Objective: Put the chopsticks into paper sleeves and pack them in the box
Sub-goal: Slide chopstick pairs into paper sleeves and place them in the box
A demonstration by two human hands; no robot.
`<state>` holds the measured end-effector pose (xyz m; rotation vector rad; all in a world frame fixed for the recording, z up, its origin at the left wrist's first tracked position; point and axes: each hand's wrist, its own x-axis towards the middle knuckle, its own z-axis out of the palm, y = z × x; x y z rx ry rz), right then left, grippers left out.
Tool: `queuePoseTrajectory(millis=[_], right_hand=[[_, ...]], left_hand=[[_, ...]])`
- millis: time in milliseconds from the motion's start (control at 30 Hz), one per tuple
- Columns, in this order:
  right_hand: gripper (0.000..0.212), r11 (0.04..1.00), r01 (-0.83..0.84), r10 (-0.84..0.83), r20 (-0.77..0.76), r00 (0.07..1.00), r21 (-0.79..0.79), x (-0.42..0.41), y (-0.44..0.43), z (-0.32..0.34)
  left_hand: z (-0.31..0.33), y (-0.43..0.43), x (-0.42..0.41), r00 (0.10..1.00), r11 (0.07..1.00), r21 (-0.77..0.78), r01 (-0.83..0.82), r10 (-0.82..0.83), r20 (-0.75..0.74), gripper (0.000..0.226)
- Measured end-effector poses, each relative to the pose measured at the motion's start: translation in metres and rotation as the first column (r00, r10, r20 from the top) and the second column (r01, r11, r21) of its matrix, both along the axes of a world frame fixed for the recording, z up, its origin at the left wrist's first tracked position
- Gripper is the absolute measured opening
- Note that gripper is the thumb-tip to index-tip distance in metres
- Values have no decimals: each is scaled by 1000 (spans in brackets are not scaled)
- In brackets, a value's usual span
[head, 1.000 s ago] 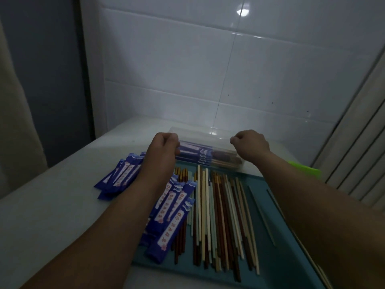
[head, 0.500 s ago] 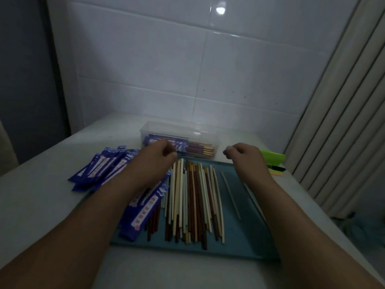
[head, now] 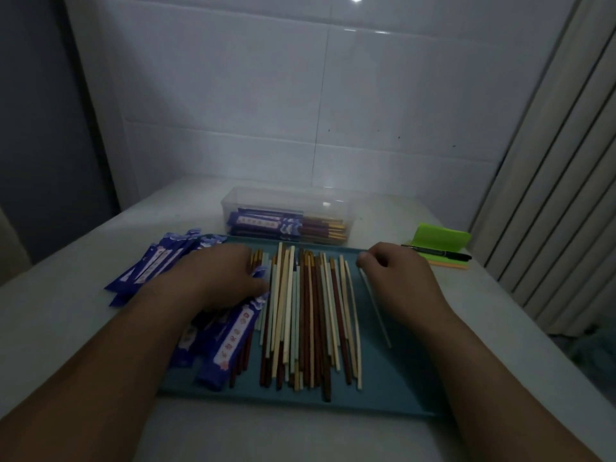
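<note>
Light is dim. A flat teal tray (head: 393, 391) lies on the white table (head: 66, 328) straight ahead of me. Down its middle runs a bed of loose chopsticks (head: 306, 315) in brown, cream and pale green. They lie lengthwise near to far, touching and overlapping. A single pale chopstick (head: 376, 311) lies apart on bare tray to the right of the bed, slightly angled.

The blue printed paper sleeves (head: 160, 261) sit in two lots. One heap is on the table off the tray's far left corner. The other is on the tray's left part, overlapping the leftmost chopsticks.

The left hand (head: 223, 278) lies knuckles up on the sleeves at the tray's left edge, with its thumb against a sleeve just beside the bed. Its fingertips are hidden, so I cannot tell whether it grips anything.

The right hand (head: 390, 271) is over the tray's far right part with its fingers curled. Thumb and forefinger are at the far end of the single pale chopstick. I cannot tell whether the pinch is on it.

Just beyond the tray's far edge stands a clear rectangular plastic box (head: 286, 198). The sleeved chopsticks (head: 266, 223) inside it lie crosswise, with brown and gold ends showing at the right.

Right of the box is a bright green folded pad (head: 440, 236), with a black pen (head: 436, 253) along its near edge.
</note>
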<state>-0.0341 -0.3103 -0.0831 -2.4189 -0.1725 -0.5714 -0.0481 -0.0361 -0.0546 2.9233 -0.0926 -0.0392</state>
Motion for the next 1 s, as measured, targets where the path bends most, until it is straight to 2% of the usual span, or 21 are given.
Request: queuePoseTrajectory(millis=[167, 233, 300, 400, 533, 633, 767, 900, 967, 1000], right_hand=[[27, 995, 70, -73, 43, 996, 66, 2, -11, 11], [28, 991, 118, -119, 22, 993, 65, 3, -18, 11], [28, 983, 182, -182, -13, 983, 12, 4, -25, 10], [26, 955, 272, -282, -75, 957, -115, 5, -37, 8], [25, 911, 270, -343, -210, 916, -310, 4, -46, 3], [25, 900, 223, -328, -245, 912, -375, 3, -37, 0], [23, 950, 121, -196, -249, 949, -287, 3, -23, -2], [28, 996, 53, -66, -215, 974, -66, 2, -18, 1], [20, 995, 93, -84, -168, 982, 44, 3, -23, 3], [15, 992, 113, -103, -162, 981, 50, 4, -26, 5]], left_hand=[[-2, -5, 2, 993, 999, -30, -18, 21, 120, 24], [-3, -7, 2, 978, 996, -89, -25, 43, 202, 24], [-1, -13, 2, 961, 978, -208, -18, 74, 266, 22], [-1, -23, 3, 962, 864, -503, 31, 110, 248, 17], [-10, -30, 4, 973, 812, -581, 55, 89, 215, 12], [-14, -32, 3, 983, 773, -633, 45, 78, 165, 9], [-17, -33, 4, 989, 716, -698, 23, 88, 123, 23], [-18, -34, 4, 990, 660, -751, 22, 88, 107, 39], [-17, -35, 2, 987, 640, -767, 39, 94, 129, 33], [-17, -36, 2, 982, 627, -777, 56, 107, 157, 24]])
